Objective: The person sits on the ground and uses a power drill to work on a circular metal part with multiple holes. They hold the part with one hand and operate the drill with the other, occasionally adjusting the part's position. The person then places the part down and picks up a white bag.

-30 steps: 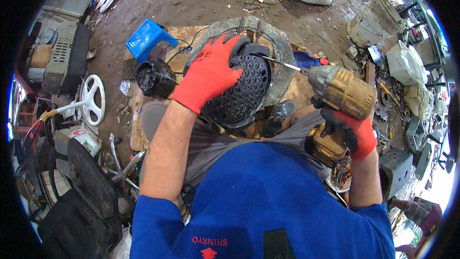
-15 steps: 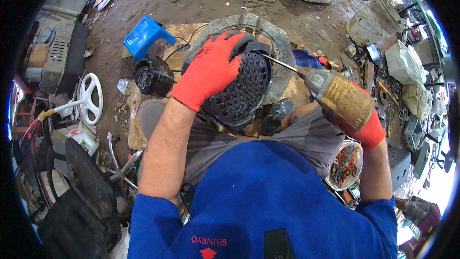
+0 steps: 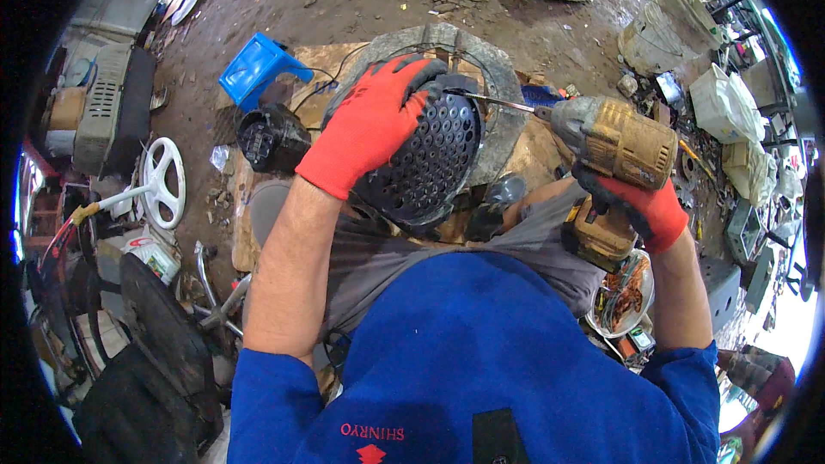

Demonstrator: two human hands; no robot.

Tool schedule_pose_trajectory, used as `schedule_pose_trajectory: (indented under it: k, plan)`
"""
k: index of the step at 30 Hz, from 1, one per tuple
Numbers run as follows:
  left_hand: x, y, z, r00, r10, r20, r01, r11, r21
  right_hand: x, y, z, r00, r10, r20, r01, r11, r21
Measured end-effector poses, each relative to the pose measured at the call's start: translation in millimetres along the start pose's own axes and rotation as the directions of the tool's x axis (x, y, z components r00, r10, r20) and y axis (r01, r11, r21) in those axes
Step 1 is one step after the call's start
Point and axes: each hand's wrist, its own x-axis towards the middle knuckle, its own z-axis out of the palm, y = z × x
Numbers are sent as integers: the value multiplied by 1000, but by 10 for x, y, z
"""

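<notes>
My left hand (image 3: 365,129), in a red and black work glove, is closed over the upper left rim of a round black perforated part (image 3: 430,155), which stands tilted with its many holes facing me. My right hand (image 3: 649,209), gloved alike, grips the handle of a worn yellow-brown cordless drill (image 3: 623,142). From the drill a long thin bit (image 3: 507,104) points left, its tip at the part's upper rim near my left fingers. Whether the tip sits in a screw cannot be made out. Under the part lies a grey stone-like slab (image 3: 500,133).
A blue stool (image 3: 260,69) and a black motor-like piece (image 3: 271,137) lie beyond my left arm. A white steering-wheel-shaped piece (image 3: 163,182) is farther left. Near my right forearm stands a bucket of copper-coloured scraps (image 3: 632,292). White tubs (image 3: 726,107) and a dirty bucket (image 3: 662,39) stand right.
The drill has rolled over in my right hand, so its handle and battery now show, and its bit lies flatter. My left hand and the perforated part have shifted slightly left.
</notes>
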Motion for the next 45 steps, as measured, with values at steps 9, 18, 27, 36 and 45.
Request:
schedule_pose_trajectory:
  k: [9, 18, 27, 36, 45]
  plan:
    - [47, -23, 28, 1000, 24, 20, -24, 1000, -14, 7, 98, -120, 921, -322, 220, 388, 809, -442]
    - [33, -44, 33, 998, 61, 11, -61, 998, -17, 42, 252, -174, 775, -459, 434, 596, 306, -742]
    - [45, -114, 78, 999, 35, -6, -35, 999, -20, 28, 307, -185, 719, -512, 470, 636, 211, -742]
    - [31, 6, 58, 1000, 1, -14, 0, 999, 46, -30, 304, -163, 763, -496, 415, 584, 254, -771]
    - [50, -44, 143, 998, 62, -20, -62, 997, 35, -104, 454, -192, 741, -549, 387, 603, 291, -743]
